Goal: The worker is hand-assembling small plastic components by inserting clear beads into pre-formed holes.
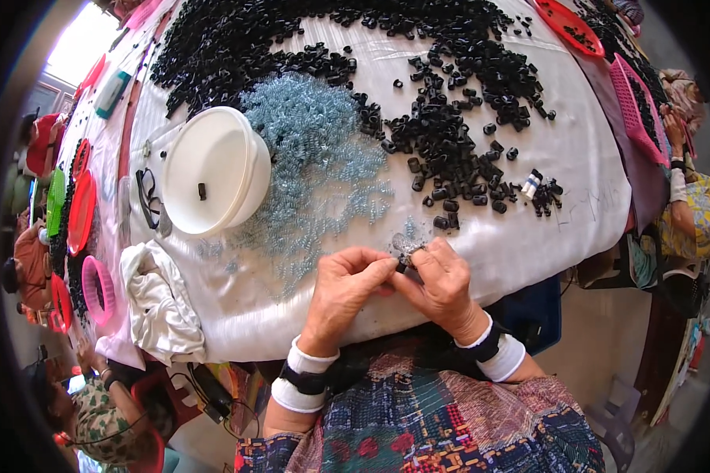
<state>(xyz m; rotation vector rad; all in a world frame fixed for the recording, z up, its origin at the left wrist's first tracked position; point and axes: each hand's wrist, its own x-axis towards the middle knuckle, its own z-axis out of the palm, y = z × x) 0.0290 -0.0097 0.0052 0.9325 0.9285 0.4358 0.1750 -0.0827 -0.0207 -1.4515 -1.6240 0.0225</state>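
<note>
My left hand (344, 290) and my right hand (440, 282) meet at the near edge of the table, fingertips almost touching. Thumb and forefinger of the left pinch a small black plastic piece (403, 266). The right hand's fingers are closed at the same spot; what they hold is partly hidden by the fingers. Just beyond the fingertips lie a few clear, coil-like bits (408, 236). A spread heap of pale blue spring-like coils (315, 150) lies ahead to the left. Loose black plastic parts (438, 142), short and tube-shaped, are piled ahead and to the right.
A white plastic bowl (248, 169) with one black part (202, 191) inside stands at left. Nearby lie dark-framed glasses (147, 199) and a crumpled white cloth (162, 307). A small white-and-blue tube (532, 184) sits right. Other people work at both sides near red trays (83, 211) and a pink basket (637, 110).
</note>
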